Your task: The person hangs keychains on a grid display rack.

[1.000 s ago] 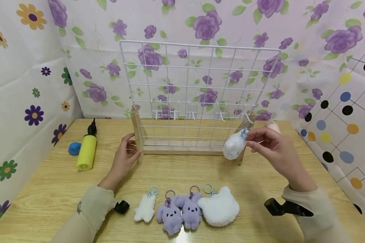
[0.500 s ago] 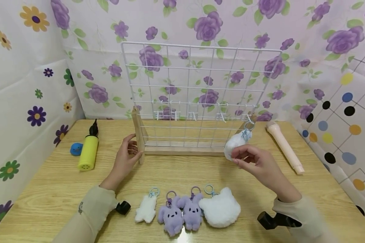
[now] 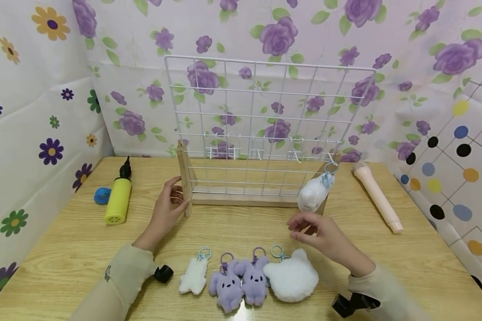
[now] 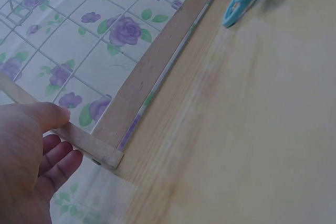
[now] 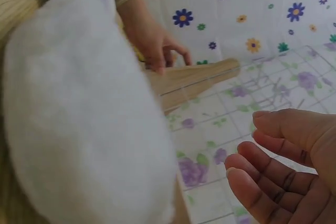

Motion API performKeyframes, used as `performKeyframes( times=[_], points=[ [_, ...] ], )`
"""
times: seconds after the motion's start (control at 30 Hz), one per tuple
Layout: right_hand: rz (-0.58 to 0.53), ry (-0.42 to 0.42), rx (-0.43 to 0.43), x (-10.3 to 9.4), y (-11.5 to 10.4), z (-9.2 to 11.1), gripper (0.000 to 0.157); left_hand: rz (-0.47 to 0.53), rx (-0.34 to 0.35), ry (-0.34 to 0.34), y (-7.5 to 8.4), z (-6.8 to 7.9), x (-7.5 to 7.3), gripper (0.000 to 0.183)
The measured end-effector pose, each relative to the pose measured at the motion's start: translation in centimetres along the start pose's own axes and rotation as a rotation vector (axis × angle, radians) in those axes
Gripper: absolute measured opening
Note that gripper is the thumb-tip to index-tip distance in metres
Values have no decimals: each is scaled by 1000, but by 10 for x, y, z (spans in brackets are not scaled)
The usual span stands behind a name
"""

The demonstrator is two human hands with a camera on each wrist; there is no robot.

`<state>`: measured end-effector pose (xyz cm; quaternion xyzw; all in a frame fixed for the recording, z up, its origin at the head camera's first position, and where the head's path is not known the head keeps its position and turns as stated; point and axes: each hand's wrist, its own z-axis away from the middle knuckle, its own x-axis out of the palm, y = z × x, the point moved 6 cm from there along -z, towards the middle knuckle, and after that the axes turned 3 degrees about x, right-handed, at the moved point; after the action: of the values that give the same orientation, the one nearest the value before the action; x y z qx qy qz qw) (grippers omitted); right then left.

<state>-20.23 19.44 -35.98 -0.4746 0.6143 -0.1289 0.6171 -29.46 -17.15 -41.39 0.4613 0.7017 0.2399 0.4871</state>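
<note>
My left hand (image 3: 165,208) grips the left wooden leg (image 3: 184,180) of a white wire grid rack (image 3: 265,118); in the left wrist view the thumb lies over the wood, fingers behind it. A white plush keychain (image 3: 312,194) hangs by its blue ring from the rack's rightmost hook. Just below it is my right hand (image 3: 325,234), with nothing between its loosely bent fingers. In front lie a small white plush keychain (image 3: 194,275), two purple rabbit keychains (image 3: 228,287) and a big white plush keychain (image 3: 292,278), which looms large in the right wrist view.
Left on the wooden table (image 3: 56,267) stand a yellow pump (image 3: 118,200) with a black nozzle and a small blue toy (image 3: 102,195). A pale pink tube-shaped object (image 3: 377,196) lies at the right. Several white hooks (image 3: 257,154) hang along the grid.
My right hand has let go of the hanging plush keychain's strap and come down, left and toward me, past the plush. My left hand keeps its grip on the leg.
</note>
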Motion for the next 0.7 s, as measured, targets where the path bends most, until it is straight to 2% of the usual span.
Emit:
performKeyframes(
  times=[0.3,0.53,0.7],
  points=[
    [43,-136,67,28,21,-2,17,-14,-1,-2,-2,0,1,66],
    [121,-200,58,40,23,-6,17,-13,5,3,-1,1,0,66],
    [224,-235,62,47,22,-11,17,-6,19,7,0,0,0,67]
  ],
)
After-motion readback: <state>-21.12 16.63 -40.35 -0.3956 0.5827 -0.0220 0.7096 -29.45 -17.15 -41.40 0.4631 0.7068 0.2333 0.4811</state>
